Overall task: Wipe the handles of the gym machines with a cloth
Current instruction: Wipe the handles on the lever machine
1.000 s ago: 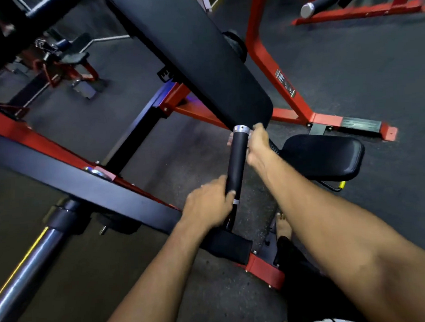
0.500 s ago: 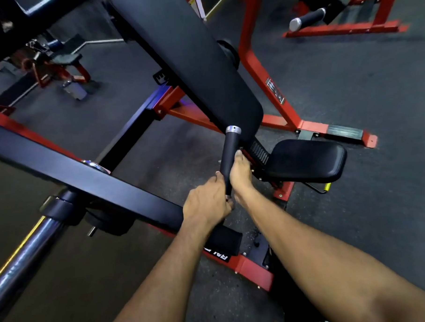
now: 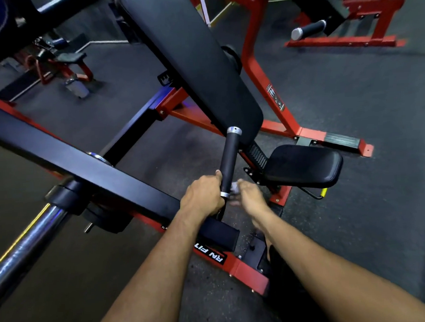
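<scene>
The black handle (image 3: 229, 161) — capped in silver at its upper end — is seen standing tilted in front of the long black back pad (image 3: 192, 54), just left of the black seat pad (image 3: 304, 165); its lower end is gripped by the left hand (image 3: 202, 196), fingers curled round it. A small pale cloth (image 3: 234, 186) is pinched in the blurred right hand (image 3: 249, 197) just beside the handle's base; whether cloth and handle are touching cannot be told. The red frame (image 3: 248, 268) is seen below on the dark floor (image 3: 362, 93).

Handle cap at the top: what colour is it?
Silver metal, on a black handle; the cap shows clearly in the head view.
</scene>
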A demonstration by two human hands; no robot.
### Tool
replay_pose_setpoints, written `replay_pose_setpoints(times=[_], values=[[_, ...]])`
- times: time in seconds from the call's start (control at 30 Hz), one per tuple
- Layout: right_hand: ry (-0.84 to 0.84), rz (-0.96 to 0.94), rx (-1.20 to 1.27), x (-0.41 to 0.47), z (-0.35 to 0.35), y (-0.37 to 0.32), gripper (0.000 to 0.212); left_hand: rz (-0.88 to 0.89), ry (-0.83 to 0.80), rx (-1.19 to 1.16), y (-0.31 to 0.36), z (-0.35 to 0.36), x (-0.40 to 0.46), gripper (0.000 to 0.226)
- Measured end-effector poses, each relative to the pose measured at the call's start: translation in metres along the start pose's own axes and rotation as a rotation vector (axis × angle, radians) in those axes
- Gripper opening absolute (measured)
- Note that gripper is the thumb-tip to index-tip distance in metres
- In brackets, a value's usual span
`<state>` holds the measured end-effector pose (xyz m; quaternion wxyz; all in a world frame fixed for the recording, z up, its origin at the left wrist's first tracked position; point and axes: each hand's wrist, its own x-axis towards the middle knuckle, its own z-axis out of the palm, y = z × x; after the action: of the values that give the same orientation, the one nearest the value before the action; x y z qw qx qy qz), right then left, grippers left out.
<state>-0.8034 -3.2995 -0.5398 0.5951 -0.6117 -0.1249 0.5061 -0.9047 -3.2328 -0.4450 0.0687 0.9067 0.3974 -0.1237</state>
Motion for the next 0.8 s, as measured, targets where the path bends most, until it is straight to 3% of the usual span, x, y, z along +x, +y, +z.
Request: replay_pose_setpoints(times=[0.13,0.23,0.33,0.47,0.67,0.8], values=[[0.264,-0.211,-0.221,0.028,-0.018,-0.064,0.046,-0.014,-0.017,-0.019,0.001,-0.004,0.0,0.07],[0.257,-0.314,-0.505,0.048,-0.017,-0.11,0.036,-0.029,-0.034,-0.049,0.001,-0.006,-0.001,0.072],[0.235,-0.358,-0.51,0.059,-0.011,-0.119,0.034,-0.036,-0.047,-0.063,0.002,-0.007,-0.002,0.072],[0.207,-0.442,-0.522,0.058,-0.002,-0.1,0.011,-0.039,-0.048,-0.064,0.002,-0.008,0.0,0.071],[0.31,-0.636,-0.679,0.074,-0.003,-0.093,0.024,-0.045,-0.027,-0.073,0.001,-0.006,0.003,0.072],[0.341,-0.778,-0.665,0.082,-0.007,-0.088,0.017,-0.046,-0.034,-0.065,0.001,-0.006,0.003,0.072]])
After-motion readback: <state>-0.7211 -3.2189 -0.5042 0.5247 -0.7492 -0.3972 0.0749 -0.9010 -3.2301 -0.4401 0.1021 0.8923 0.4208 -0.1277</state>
